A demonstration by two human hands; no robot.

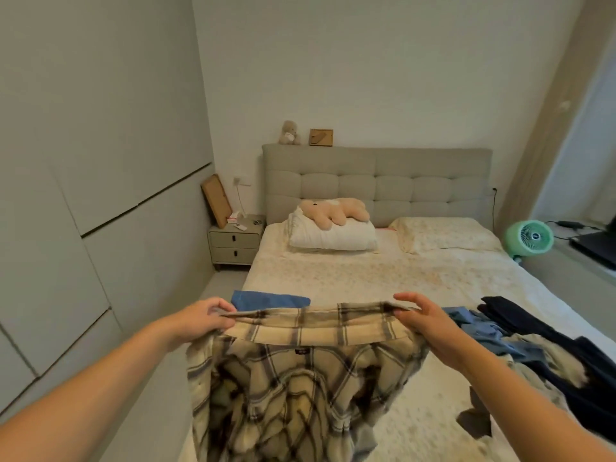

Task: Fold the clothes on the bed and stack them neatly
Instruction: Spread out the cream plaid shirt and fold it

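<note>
Plaid shirt (293, 371) hanging between 2 hands, left grip (200, 316) and right grip (421, 315) pinching its collar

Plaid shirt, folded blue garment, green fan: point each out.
plaid shirt (293, 371): head view, back panel just below the collar.
folded blue garment (266, 300): head view, middle of its visible top face.
green fan (530, 236): head view, front grille.

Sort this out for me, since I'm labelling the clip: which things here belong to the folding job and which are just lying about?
Job:
- plaid shirt, pinched at the collar by the left hand and right hand
- folded blue garment
- heap of clothes
- bed

Lying about:
- plush toy on a pillow
- green fan
- nightstand
</note>
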